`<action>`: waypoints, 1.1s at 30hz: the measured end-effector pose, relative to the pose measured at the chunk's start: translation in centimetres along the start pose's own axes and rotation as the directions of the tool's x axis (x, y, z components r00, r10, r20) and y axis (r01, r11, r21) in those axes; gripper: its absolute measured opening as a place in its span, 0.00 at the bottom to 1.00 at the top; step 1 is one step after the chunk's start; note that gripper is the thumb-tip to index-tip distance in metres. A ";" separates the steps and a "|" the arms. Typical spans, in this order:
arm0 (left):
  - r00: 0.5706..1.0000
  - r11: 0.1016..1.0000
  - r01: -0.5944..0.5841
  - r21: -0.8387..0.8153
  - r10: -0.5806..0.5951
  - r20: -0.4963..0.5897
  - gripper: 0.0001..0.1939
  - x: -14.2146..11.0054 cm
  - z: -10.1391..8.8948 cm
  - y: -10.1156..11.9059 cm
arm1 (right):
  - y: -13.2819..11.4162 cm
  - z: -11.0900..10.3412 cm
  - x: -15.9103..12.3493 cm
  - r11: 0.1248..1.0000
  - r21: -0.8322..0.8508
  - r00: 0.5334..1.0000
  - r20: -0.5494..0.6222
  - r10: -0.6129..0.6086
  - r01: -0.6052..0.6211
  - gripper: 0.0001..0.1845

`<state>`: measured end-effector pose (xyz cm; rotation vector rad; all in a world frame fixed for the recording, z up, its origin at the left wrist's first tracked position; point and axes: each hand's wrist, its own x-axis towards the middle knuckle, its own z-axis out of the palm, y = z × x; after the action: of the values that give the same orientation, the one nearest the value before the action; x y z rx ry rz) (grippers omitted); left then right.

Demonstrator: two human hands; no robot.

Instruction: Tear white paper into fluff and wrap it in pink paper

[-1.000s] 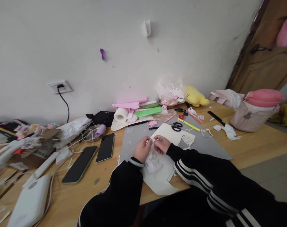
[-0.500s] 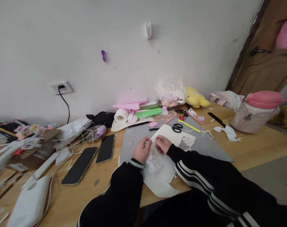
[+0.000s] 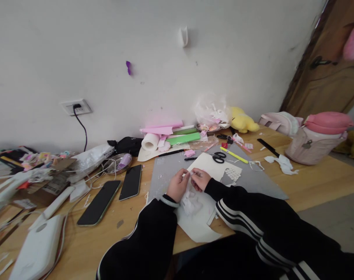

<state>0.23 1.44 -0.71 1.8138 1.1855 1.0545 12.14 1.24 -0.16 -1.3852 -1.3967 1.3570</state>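
Note:
My left hand and my right hand meet over a cream sheet of paper that lies on a grey cutting mat. Both hands pinch a small white paper piece between their fingertips. Just below the hands a crumpled pile of white paper bits rests on the sheet. Both arms wear black sleeves with white stripes, and a pale bangle circles the left wrist. Black scissors lie at the sheet's far edge.
Two dark phones lie left of the mat, with a white device and cables nearer me. Pink and green paper rolls, a yellow plush, a yellow pen and a pink-lidded bag crowd the back and right.
The hands have stayed together over the sheet, with only slight finger movement on the small paper piece. The view has shifted a little.

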 end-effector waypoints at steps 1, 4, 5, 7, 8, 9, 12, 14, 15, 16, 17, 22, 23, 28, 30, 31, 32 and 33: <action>1.000 1.000 0.003 -0.017 -0.003 0.002 0.09 0.0 0.0 0.0 | 0.0 0.0 0.1 1.000 0.010 1.000 -0.008 0.003 -0.003 0.06; 1.000 0.996 0.022 -0.085 -0.022 -0.009 0.10 0.0 0.0 -0.1 | 0.2 -0.2 0.3 0.998 0.061 0.998 -0.063 0.015 -0.012 0.06; 0.999 0.995 0.028 -0.101 -0.030 -0.019 0.10 0.0 -0.1 0.0 | 0.3 -0.4 0.4 0.997 0.076 0.996 -0.083 0.019 -0.012 0.06; 0.999 0.993 0.033 -0.112 -0.038 -0.038 0.10 0.0 -0.3 0.1 | 0.3 -0.5 0.5 0.996 0.094 0.995 -0.099 0.019 -0.010 0.06; 0.998 0.993 0.035 -0.114 -0.040 -0.042 0.10 0.1 -0.3 0.2 | 0.3 -0.5 0.5 0.995 0.096 0.997 -0.081 0.017 -0.010 0.06; 0.998 0.993 0.035 -0.113 -0.039 -0.040 0.10 0.0 -0.4 0.3 | 0.3 -0.5 0.4 0.995 0.097 0.999 -0.043 0.019 -0.014 0.06; 0.999 0.991 0.028 -0.127 -0.025 0.029 0.09 0.0 -0.4 0.4 | 0.1 -0.1 0.1 0.995 0.092 0.993 0.117 0.019 -0.030 0.07; 0.995 0.988 0.019 -0.153 -0.004 0.096 0.09 -0.1 -0.3 0.3 | 0.0 0.1 -0.3 0.995 0.091 0.985 0.171 0.011 -0.027 0.07; 0.994 0.987 0.014 -0.159 0.004 0.114 0.09 -0.1 -0.2 0.2 | -0.1 0.2 -0.4 0.995 0.093 0.985 0.172 0.005 -0.021 0.07; 0.993 0.987 0.011 -0.159 0.008 0.118 0.09 -0.2 -0.1 0.1 | -0.1 0.3 -0.5 0.995 0.096 0.986 0.166 0.001 -0.017 0.07; 0.994 0.988 0.009 -0.153 0.008 0.108 0.09 -0.2 -0.1 0.0 | -0.2 0.3 -0.6 0.995 0.096 0.987 0.158 0.004 -0.019 0.07; 0.998 0.992 0.007 -0.127 0.001 0.066 0.10 -0.1 -0.2 0.0 | -0.5 0.2 -0.4 0.995 0.080 0.996 0.070 0.056 -0.062 0.08; 0.998 0.992 0.002 -0.125 0.006 0.060 0.11 -0.1 -0.2 0.1 | -0.5 0.2 -0.4 0.994 0.085 0.996 0.059 0.066 -0.071 0.08; 0.996 0.988 -0.005 -0.155 0.019 0.088 0.10 -0.2 -0.2 0.0 | -0.4 0.1 -0.3 0.996 0.067 0.991 0.129 0.045 -0.054 0.08; 0.994 0.986 0.006 -0.166 0.012 0.108 0.09 -0.2 -0.1 0.0 | -0.3 0.2 -0.5 0.998 0.052 0.990 0.134 0.036 -0.044 0.09; 0.993 0.985 0.014 -0.173 0.007 0.118 0.09 -0.2 0.0 0.0 | -0.3 0.2 -0.5 0.998 0.050 0.991 0.125 0.038 -0.044 0.09; 0.992 0.983 0.019 -0.181 0.004 0.125 0.10 -0.2 0.0 0.0 | -0.2 0.3 -0.5 0.998 0.051 0.993 0.113 0.041 -0.047 0.09; 0.992 0.983 0.021 -0.185 0.003 0.128 0.10 -0.2 0.0 0.1 | -0.2 0.3 -0.5 0.997 0.056 0.994 0.097 0.044 -0.050 0.09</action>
<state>0.22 1.19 -0.66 1.7018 0.9848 0.9937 11.92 0.71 0.09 -1.3376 -1.3822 1.5008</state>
